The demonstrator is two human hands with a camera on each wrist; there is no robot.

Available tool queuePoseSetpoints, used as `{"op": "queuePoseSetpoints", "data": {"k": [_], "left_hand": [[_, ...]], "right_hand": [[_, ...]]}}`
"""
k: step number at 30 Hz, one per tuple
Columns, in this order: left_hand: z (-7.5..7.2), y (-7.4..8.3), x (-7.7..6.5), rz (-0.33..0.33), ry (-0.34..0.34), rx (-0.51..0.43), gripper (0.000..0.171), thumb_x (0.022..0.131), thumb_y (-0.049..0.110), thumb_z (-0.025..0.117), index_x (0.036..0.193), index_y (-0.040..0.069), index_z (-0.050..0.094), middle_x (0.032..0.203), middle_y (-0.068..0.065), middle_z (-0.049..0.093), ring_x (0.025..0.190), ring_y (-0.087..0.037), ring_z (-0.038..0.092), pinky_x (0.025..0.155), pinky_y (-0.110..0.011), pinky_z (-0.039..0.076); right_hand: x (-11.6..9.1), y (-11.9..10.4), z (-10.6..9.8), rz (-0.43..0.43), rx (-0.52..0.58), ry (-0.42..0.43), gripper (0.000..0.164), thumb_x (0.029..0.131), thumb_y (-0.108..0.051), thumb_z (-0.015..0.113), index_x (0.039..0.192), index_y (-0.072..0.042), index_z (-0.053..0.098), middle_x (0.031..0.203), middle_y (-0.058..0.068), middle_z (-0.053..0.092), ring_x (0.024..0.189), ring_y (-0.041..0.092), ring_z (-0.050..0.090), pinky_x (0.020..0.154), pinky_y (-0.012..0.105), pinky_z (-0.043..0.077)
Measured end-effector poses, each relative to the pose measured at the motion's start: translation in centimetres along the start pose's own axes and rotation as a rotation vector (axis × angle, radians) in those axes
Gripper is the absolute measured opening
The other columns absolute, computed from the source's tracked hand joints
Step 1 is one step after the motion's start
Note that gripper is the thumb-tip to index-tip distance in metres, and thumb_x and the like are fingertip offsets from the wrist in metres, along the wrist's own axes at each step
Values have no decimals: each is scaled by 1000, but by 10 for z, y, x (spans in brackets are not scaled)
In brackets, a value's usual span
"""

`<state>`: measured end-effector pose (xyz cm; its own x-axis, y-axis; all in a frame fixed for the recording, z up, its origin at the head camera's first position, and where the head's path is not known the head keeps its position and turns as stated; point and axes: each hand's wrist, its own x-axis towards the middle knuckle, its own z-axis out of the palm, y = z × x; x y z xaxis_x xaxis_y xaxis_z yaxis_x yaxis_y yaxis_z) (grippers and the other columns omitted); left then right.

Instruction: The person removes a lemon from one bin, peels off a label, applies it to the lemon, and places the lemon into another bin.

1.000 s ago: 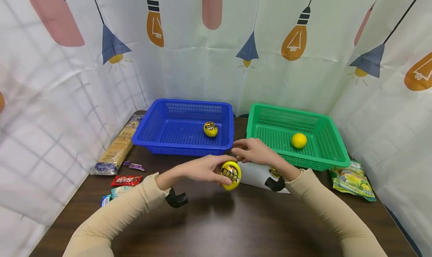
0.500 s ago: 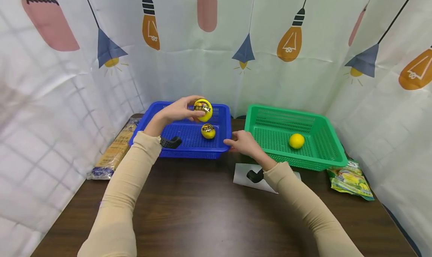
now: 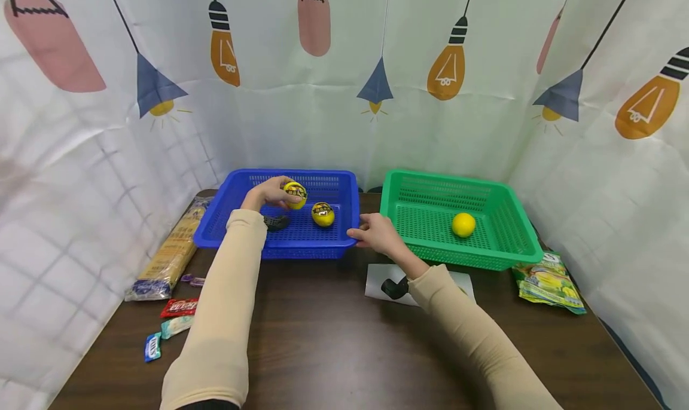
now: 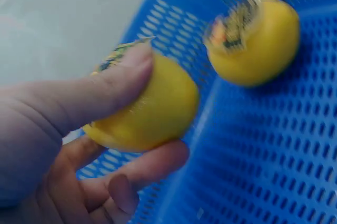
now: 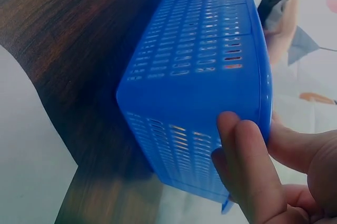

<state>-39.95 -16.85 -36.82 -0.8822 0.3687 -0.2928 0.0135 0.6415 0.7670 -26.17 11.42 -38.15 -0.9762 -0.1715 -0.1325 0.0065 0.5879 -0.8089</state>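
My left hand (image 3: 270, 192) is over the left half of the blue basket (image 3: 301, 252), gripping a yellow lemon (image 4: 166, 105) in clear wrap with a dark printed label. Thumb on one side and fingers on the other hold it in the left wrist view. A second labelled lemon (image 3: 323, 215) lies on the basket floor to the right of it. At the basket's near right corner my right hand (image 3: 378, 233) pinches the rim. In the right wrist view its fingertips (image 5: 243, 129) press the outer wall, while the thumb goes over the rim edge.
A green basket (image 3: 463, 251) holding one plain lemon (image 3: 463, 225) stands to the right. White paper (image 3: 457, 281) lies in front of it, a green-yellow packet (image 3: 549, 284) beyond. Left are a long noodle-like pack (image 3: 169, 251) and several small wrapped snacks (image 3: 179, 307). Curtains surround the table (image 3: 323, 338).
The left hand has carried the lemon from the table's middle up and left, then lower over the blue basket. My right hand has moved to the blue basket's corner and taken hold of its rim.
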Motion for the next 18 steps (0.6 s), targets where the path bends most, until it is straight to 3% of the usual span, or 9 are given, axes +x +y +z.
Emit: {"op": "queuePoseSetpoints", "data": {"k": [5, 9, 14, 18], "left_hand": [[8, -11, 3, -89, -97, 41, 67, 96, 16, 66, 150, -3, 31, 141, -28, 43, 115, -34, 60, 88, -37, 60], [16, -14, 1, -164, -151, 51, 67, 96, 15, 66, 150, -3, 30, 143, -26, 42, 120, -32, 58, 94, -36, 59], [20, -15, -1, -212, -163, 44, 69, 97, 15, 63, 153, 0, 25, 146, -26, 39, 128, -33, 52, 108, -41, 51], [19, -15, -3, -233, -152, 51, 75, 99, 21, 60, 157, 1, 17, 151, -27, 35, 130, -35, 52, 108, -41, 50]], "right_hand": [[2, 1, 1, -3, 0, 9, 66, 95, -22, 68, 149, 3, 40, 119, 23, 71, 95, 31, 76, 79, 37, 63], [2, 2, 2, 4, -14, 8, 67, 95, -25, 68, 150, 1, 40, 119, 22, 71, 95, 32, 76, 78, 36, 63], [2, 2, 4, 10, -5, 3, 66, 95, -25, 67, 150, 0, 40, 119, 22, 71, 97, 34, 75, 85, 44, 61], [2, 4, 4, -4, -21, 14, 66, 95, -26, 67, 150, 0, 40, 115, 21, 73, 96, 35, 75, 84, 44, 61]]}}
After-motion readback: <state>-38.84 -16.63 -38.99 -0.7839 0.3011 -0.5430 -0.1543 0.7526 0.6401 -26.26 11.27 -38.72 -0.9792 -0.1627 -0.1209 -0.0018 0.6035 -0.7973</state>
